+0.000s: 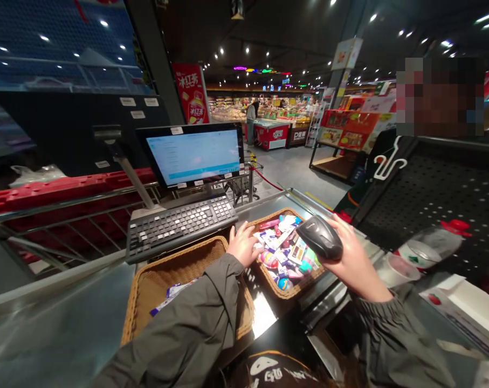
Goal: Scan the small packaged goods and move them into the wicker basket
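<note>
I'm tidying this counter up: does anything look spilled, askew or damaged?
Nothing stands out as spilled or damaged. The small wrapped items lie jumbled but inside their wicker basket; some packets lie in the other basket. The right hand holds a black handheld device. Tilt near the distorted picture edges is unclear.

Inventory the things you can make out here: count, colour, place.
Right basket: one, brown, centre
Small packets: many, mixed colours, in right basket
Left basket: one, brown, beside right basket
Loose packets: count hidden, blue-white, in left basket
Handheld device, perhaps scanner: one, black, above right basket's edge
Lit monitor: one, black-framed, left of centre
Keyboard: one, black, below monitor
Dark panel: one, black, upper left
Counter: one, grey, under baskets
Red-capped bottle: one, clear, right
Carton: one, white, lower right
Freezer: one, red, background
Poster: one, red, behind monitor
Distant person: one, pale top, near freezer
Sleeves: two, dark grey, foreground
Left hand: one, bare, between baskets
Right hand: one, bare, gripping device
</note>
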Motion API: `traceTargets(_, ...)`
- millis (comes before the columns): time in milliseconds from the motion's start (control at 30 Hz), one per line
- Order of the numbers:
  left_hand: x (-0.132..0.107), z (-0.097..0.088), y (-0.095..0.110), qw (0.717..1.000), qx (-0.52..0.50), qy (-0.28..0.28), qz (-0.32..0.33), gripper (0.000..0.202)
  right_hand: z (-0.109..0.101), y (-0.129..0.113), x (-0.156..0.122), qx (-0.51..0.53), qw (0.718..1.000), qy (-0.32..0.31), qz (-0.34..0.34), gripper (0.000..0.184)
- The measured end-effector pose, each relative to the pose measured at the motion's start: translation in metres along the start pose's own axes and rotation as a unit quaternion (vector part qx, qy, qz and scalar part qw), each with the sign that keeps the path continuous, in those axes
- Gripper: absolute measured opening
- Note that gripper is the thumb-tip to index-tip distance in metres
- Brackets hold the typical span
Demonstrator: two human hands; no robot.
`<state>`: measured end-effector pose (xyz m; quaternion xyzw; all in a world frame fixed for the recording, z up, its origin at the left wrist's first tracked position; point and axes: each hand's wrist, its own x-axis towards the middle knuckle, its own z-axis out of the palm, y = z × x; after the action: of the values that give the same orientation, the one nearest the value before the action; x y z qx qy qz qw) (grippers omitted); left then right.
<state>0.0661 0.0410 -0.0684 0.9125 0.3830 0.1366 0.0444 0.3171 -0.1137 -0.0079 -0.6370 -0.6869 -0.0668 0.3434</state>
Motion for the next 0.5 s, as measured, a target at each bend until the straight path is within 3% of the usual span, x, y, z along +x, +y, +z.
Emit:
traceTargets(300, 0.098, 0.043, 0.041, 1.000, 0.003, 0.012, -0.023, 0.031, -0.010, 0.044, 0.001, 0.016, 0.999, -0.001, 0.048, 0.059)
traceTargets(400, 0.120, 0.060, 0.046, 0.999, 0.009, 0.007, -0.040, 0.039, -0.009, 0.055, 0.002, 0.032, 0.998, -0.009, 0.057, 0.061)
traceTargets(500, 0.133, 0.078, 0.048, 0.998, 0.028, 0.015, -0.050, 0.034, -0.006, 0.067, 0.004, 0.045, 0.997, -0.020, 0.066, 0.061)
